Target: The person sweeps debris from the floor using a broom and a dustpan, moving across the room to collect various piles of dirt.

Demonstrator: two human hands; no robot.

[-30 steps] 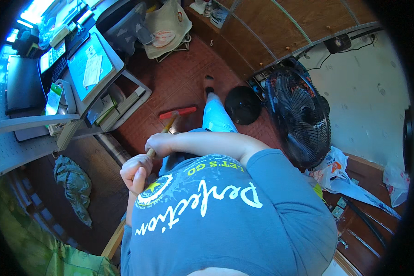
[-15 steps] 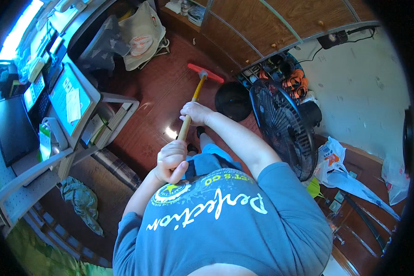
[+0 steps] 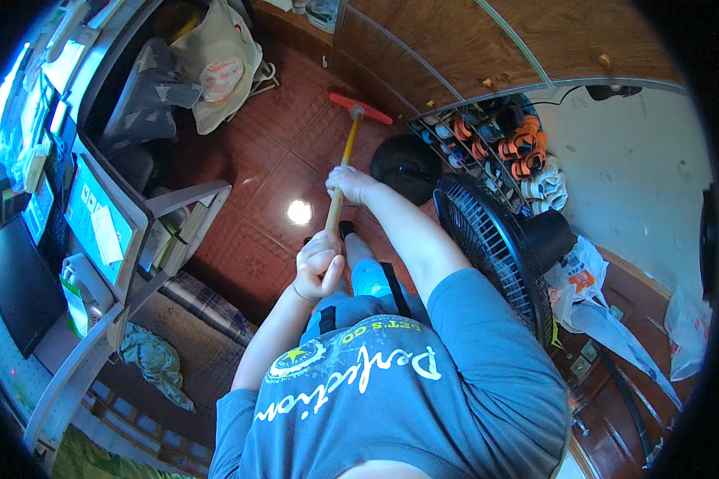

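Tiled floor under and around the grip. Wooden cabinet ahead and to the right; doors shut, contents can't be seen. Desk to the left: its side compartment has books and papers standing on edge, tilted in this view. Blue board above that, white sheet on it.

Shoe rack right of the grip, against cabinet and wall. Loaded: orange shoes, white shoes, darker pairs between. Black fan closer in, right of the right forearm.

Red-headed floor tool is in the grip: shaft runs ahead, red head down by the cabinet base. Left hand wrapped round the near end, right hand clamped further up the shaft; both closed on it, bare shaft between.

Pale bag ahead-left, propped on a folding frame; white-and-red packet at it, can't tell if inside or printed on. White plastic bag right and behind, contents unclear. Black round object just right of the right hand, lid or base unclear. Crumpled cloth behind-left. Clear container far ahead on a ledge, contents too small to tell.
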